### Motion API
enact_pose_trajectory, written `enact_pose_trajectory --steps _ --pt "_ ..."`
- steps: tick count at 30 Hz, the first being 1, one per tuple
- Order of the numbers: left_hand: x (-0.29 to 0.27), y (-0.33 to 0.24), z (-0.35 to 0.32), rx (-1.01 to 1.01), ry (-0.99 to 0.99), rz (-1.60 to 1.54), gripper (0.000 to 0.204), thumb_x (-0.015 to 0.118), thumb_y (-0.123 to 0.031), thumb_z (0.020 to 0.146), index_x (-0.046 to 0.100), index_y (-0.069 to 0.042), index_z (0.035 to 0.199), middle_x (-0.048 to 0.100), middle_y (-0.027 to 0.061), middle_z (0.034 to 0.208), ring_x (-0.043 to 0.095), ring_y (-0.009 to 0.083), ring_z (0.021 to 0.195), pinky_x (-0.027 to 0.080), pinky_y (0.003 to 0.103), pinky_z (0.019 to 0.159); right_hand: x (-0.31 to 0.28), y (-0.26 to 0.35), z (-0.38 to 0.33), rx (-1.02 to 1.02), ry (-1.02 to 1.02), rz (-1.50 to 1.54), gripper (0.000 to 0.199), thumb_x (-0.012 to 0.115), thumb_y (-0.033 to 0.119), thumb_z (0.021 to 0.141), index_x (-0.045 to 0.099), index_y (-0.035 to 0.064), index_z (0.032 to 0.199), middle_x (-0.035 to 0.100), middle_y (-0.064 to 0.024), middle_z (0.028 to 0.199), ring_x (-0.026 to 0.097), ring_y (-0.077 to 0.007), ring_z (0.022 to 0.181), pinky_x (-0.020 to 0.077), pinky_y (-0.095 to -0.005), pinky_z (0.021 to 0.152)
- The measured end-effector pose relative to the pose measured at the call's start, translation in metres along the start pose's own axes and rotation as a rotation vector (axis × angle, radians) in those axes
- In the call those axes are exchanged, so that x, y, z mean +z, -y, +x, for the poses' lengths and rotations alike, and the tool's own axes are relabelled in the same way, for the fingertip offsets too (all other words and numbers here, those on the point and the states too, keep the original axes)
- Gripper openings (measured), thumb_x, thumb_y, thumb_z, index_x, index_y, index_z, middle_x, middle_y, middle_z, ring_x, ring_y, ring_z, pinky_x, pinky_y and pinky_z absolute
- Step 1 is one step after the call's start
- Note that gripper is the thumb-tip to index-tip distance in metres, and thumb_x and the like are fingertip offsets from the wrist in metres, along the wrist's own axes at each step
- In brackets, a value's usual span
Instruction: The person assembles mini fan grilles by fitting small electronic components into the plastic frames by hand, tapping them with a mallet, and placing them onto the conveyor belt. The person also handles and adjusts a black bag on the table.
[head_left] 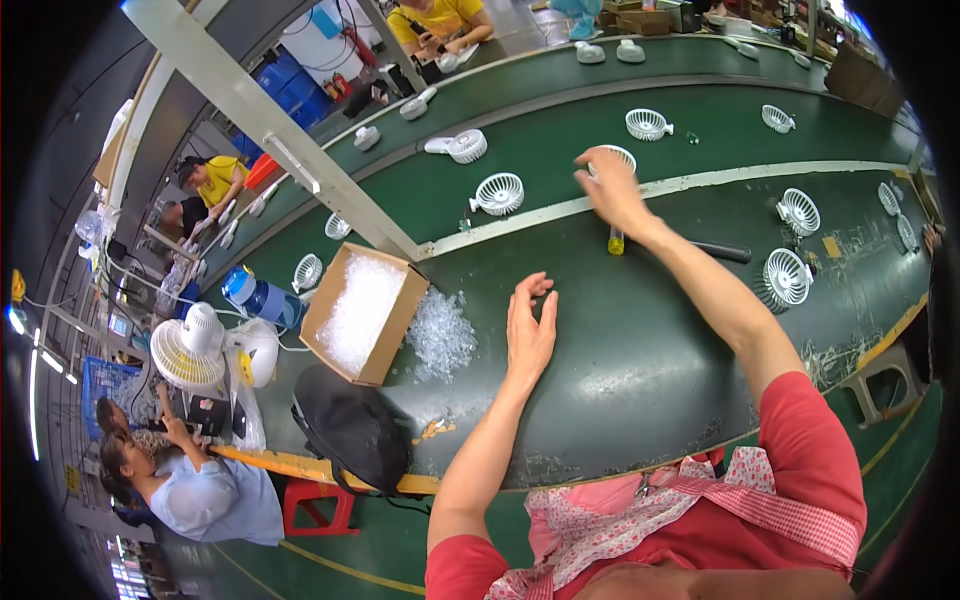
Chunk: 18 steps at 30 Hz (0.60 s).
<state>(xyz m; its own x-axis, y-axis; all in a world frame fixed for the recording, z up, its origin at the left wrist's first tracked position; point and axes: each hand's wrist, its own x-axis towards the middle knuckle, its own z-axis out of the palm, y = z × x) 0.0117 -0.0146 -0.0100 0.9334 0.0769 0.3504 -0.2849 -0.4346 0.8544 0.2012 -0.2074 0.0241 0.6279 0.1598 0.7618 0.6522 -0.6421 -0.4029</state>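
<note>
My right hand point(612, 190) reaches over the pale rail to the far belt, its fingers bent around a white caged fan head point(622, 155). The hand covers much of that fan head, and the fingertips are partly blurred. Below the right wrist a short yellow-ended tool point(616, 241) lies on the green work surface. A dark rod-shaped tool point(722, 250) rests under the right forearm. My left hand point(532, 328) hovers over the near surface with loosely curved fingers apart, holding nothing. Left of it is a loose pile of small clear pieces point(442, 335).
A cardboard box point(392, 335) of clear pieces stands left, beside a black cap point(352, 425) and blue bottle point(262, 300). More fan heads lie on the belt point(560, 150) and at right, near one fan head point(787, 277). A slanting metal post point(290, 140) rises at left. Other people sit beyond.
</note>
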Motion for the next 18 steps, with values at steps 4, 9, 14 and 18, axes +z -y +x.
enact_pose_trajectory --steps 4,9,14,18 --pt "0.009 0.002 0.006 0.021 0.01 -0.07 0.029 0.058 -0.01 0.099 0.056 -0.004 0.127 0.068 0.0122 0.113 0.065 0.0228 0.098 0.05 0.033 0.088 0.07 0.01 0.005 0.165 0.217 0.223 0.035 0.066 0.014 0.088 0.057 0.0001 0.118 0.059 -0.0238 0.119 0.059 -0.043 0.11 0.0489 -0.0484 0.093" --pt "0.008 -0.008 0.006 -0.008 0.003 -0.086 0.029 0.057 -0.011 0.101 0.054 -0.002 0.128 0.068 0.0102 0.114 0.061 0.0139 0.093 0.048 0.028 0.085 0.107 0.028 0.013 0.164 0.55 -0.114 0.03 0.062 0.015 0.083 0.065 0.0023 0.11 0.065 -0.023 0.111 0.063 -0.041 0.107 0.0499 -0.0516 0.09" --pt "0.003 -0.015 -0.001 0.128 -0.202 0.114 0.035 0.059 0.001 0.093 0.055 -0.002 0.128 0.056 0.0148 0.131 0.053 0.0289 0.118 0.044 0.039 0.098 0.056 0.041 -0.011 0.048 0.329 0.108 0.016 0.056 0.003 0.086 0.062 -0.0014 0.1 0.058 -0.0195 0.108 0.057 -0.039 0.103 0.0493 -0.0481 0.088" --pt "-0.012 -0.028 -0.003 0.488 -0.33 0.455 0.03 0.062 0.002 0.088 0.061 -0.003 0.118 0.06 0.0125 0.127 0.05 0.0333 0.123 0.034 0.046 0.108 -0.015 0.07 -0.047 -0.212 0.311 0.286 0.018 0.054 -0.004 0.083 0.054 0.0027 0.1 0.056 -0.0162 0.105 0.056 -0.0372 0.1 0.0467 -0.0477 0.088"
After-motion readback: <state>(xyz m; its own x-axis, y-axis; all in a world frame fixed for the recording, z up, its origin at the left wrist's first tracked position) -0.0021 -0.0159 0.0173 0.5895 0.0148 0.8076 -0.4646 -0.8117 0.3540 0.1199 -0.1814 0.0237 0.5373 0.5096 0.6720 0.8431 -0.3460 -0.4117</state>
